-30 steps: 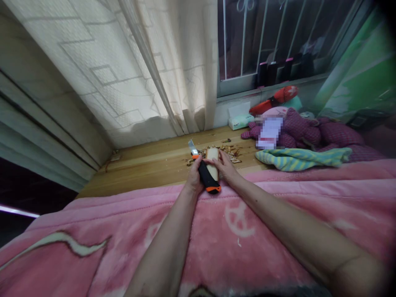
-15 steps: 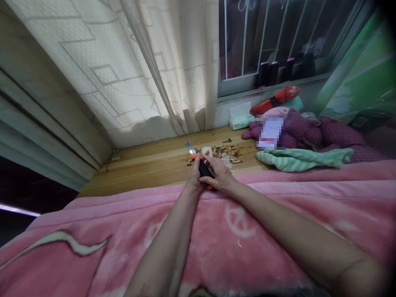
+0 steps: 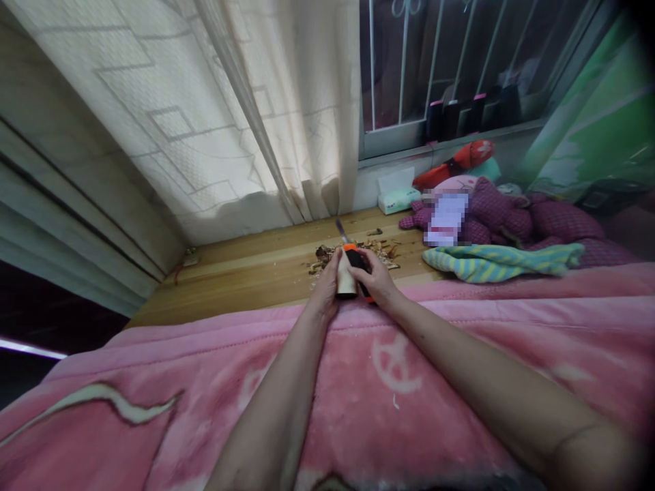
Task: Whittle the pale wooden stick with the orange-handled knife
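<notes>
At the far left a cream patterned curtain (image 3: 168, 116) hangs down to a wooden board (image 3: 230, 273) running along the foot of the window, and a pink quilted blanket (image 3: 358, 389) covers the near side, with both forearms resting across it. The left hand (image 3: 325, 288) is closed around a pale wooden billet (image 3: 346, 281), which stands tilted just above the board's near edge, its lower end close to the blanket. Directly beside it, the right hand (image 3: 371, 276) is wrapped around the black-and-orange handle of a knife (image 3: 357, 260), whose narrow steel blade (image 3: 340, 230) points up and away beyond the billet. Curled wood shavings (image 3: 379, 251) lie scattered on the board behind both hands. Further right are a tissue box (image 3: 398, 199), a red cushion (image 3: 454, 164), a purple plush toy (image 3: 512, 219) and a green-and-yellow striped cloth (image 3: 501, 263). The main danger seems to be how close together the hands are: if the knife skidded off the billet or the grip slackened, the edge could reach the left thumb or fingers. The soft blanket under the forearms also offers an unsteady brace, so a sudden shift could jolt the blade, and loose shavings could make the billet harder to steady.
</notes>
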Motion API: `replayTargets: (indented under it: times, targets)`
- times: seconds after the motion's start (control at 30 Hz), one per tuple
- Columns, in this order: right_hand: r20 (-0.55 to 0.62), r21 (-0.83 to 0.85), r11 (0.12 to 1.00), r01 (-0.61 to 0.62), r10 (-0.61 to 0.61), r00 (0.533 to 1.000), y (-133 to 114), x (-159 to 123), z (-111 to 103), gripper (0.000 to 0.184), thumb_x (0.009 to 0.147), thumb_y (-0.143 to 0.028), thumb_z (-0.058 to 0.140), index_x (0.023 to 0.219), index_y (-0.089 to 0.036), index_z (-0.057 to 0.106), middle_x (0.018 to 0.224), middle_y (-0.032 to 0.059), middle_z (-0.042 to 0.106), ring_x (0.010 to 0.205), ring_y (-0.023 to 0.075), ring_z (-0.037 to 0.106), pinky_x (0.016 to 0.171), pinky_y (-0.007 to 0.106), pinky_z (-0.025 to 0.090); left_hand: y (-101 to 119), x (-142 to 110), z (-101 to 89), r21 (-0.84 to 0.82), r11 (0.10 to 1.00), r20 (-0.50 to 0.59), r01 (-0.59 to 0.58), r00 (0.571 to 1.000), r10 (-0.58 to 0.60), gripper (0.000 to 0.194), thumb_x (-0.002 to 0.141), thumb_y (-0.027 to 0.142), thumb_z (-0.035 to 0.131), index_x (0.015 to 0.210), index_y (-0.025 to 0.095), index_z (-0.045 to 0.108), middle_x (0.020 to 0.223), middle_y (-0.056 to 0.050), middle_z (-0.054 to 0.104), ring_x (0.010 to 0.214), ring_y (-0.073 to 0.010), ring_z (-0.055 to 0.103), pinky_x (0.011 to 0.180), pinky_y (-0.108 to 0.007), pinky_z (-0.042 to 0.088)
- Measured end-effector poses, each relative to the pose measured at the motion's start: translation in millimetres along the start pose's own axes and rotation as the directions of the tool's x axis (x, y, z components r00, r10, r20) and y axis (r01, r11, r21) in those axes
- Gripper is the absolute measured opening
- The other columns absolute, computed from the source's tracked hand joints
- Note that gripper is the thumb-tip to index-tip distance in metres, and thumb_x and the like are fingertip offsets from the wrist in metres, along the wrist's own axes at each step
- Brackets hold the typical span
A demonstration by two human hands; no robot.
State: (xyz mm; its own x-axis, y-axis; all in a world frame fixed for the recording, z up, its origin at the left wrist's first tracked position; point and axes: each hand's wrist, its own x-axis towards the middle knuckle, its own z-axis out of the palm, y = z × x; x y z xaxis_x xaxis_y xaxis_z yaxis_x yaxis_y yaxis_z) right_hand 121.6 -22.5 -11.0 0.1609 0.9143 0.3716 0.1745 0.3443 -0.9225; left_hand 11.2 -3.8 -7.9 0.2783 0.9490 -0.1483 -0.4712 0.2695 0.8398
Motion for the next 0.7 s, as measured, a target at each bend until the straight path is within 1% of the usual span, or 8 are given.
replayTargets:
  times: [0.1, 0.17, 0.23, 0.37, 0.43, 0.5, 0.57, 0.7]
  targets:
    - [-0.037, -0.042, 0.999, -0.024, 0.022, 0.999, 0, 5, -9, 0.038, 0.071, -0.042, 0.051, 0.101, -0.019, 0.053, 0.085, 0.0029, 0.059, 0.078, 0.0164, 0.054, 0.072, 0.029, 0.042, -1, 0, -3.7, 0.04, 0.998, -0.052, -0.048, 0.997, 0.05, 0.078, 0.063, 0.021, 0.069, 0.132, 0.03, 0.033, 0.109, -0.005, 0.059, 0.075, -0.0127, 0.061, 0.072, -0.027, 0.048]
    - [-0.042, -0.137, 0.99, -0.019, 0.013, 0.999, 0, 7, -16, 0.037, 0.071, -0.045, 0.05, 0.099, -0.02, 0.054, 0.078, 0.0014, 0.058, 0.071, 0.0155, 0.052, 0.068, 0.028, 0.041, -1, 1, -6.1, 0.059, 0.996, -0.067, -0.072, 0.995, 0.076, 0.094, 0.059, 0.015, 0.071, 0.136, 0.031, 0.021, 0.107, -0.006, 0.06, 0.074, -0.0136, 0.061, 0.07, -0.028, 0.048]
    - [-0.034, -0.236, 0.972, -0.008, 0.0, 0.999, -1, 8, -22, 0.033, 0.071, -0.042, 0.05, 0.095, -0.019, 0.054, 0.073, 0.0006, 0.057, 0.067, 0.015, 0.05, 0.065, 0.027, 0.039, -1, 2, -7.6, 0.069, 0.993, -0.091, -0.097, 0.99, 0.103, 0.099, 0.054, 0.013, 0.074, 0.136, 0.027, 0.02, 0.105, -0.008, 0.06, 0.075, -0.0152, 0.061, 0.07, -0.029, 0.048]
    - [0.052, -0.361, 0.933, 0.013, 0.006, 0.999, -4, 8, -30, 0.021, 0.069, -0.032, 0.046, 0.083, -0.019, 0.053, 0.068, -0.0002, 0.053, 0.063, 0.0143, 0.047, 0.059, 0.025, 0.035, 1, 1, -7.3, 0.093, 0.99, -0.083, -0.103, 0.99, 0.111, 0.075, 0.046, 0.016, 0.076, 0.116, 0.014, 0.048, 0.093, -0.008, 0.063, 0.068, -0.0141, 0.059, 0.066, -0.025, 0.048]
    - [0.083, -0.419, 0.908, -0.002, 0.041, 0.996, -6, 7, -32, 0.018, 0.067, -0.03, 0.044, 0.08, -0.02, 0.052, 0.064, -0.0012, 0.051, 0.061, 0.0143, 0.045, 0.058, 0.025, 0.033, 3, -2, -6.4, 0.115, 0.99, -0.068, -0.084, 0.993, 0.093, 0.06, 0.045, 0.019, 0.076, 0.101, 0.012, 0.055, 0.08, -0.006, 0.063, 0.06, -0.0124, 0.057, 0.059, -0.024, 0.047]
    - [0.108, -0.477, 0.879, -0.007, 0.066, 0.992, -7, 7, -31, 0.016, 0.067, -0.029, 0.043, 0.077, -0.021, 0.051, 0.063, -0.0015, 0.051, 0.061, 0.0146, 0.045, 0.058, 0.025, 0.032, 5, -4, -5.3, 0.135, 0.989, -0.081, -0.068, 0.994, 0.079, 0.053, 0.044, 0.021, 0.076, 0.092, 0.012, 0.055, 0.069, -0.003, 0.062, 0.053, -0.0112, 0.055, 0.054, -0.024, 0.046]
    - [0.131, -0.504, 0.863, 0.037, 0.034, 0.991, -6, 7, -30, 0.015, 0.065, -0.028, 0.042, 0.074, -0.02, 0.051, 0.067, 0.0003, 0.052, 0.065, 0.0157, 0.046, 0.061, 0.026, 0.033, 6, -7, -3.8, 0.149, 0.988, -0.096, -0.048, 0.993, 0.063, 0.05, 0.046, 0.023, 0.075, 0.091, 0.012, 0.054, 0.064, -0.002, 0.06, 0.05, -0.011, 0.055, 0.052, -0.024, 0.046]
    - [0.142, -0.413, 0.885, 0.216, -0.172, 0.975, -1, 8, -28, 0.018, 0.06, -0.022, 0.041, 0.074, -0.018, 0.051, 0.093, 0.0071, 0.055, 0.087, 0.0187, 0.049, 0.075, 0.029, 0.036, 9, -8, 0.0, 0.149, 0.989, -0.097, -0.015, 0.995, 0.03, 0.05, 0.054, 0.031, 0.072, 0.096, 0.014, 0.051, 0.064, -0.003, 0.061, 0.05, -0.0142, 0.058, 0.05, -0.025, 0.046]
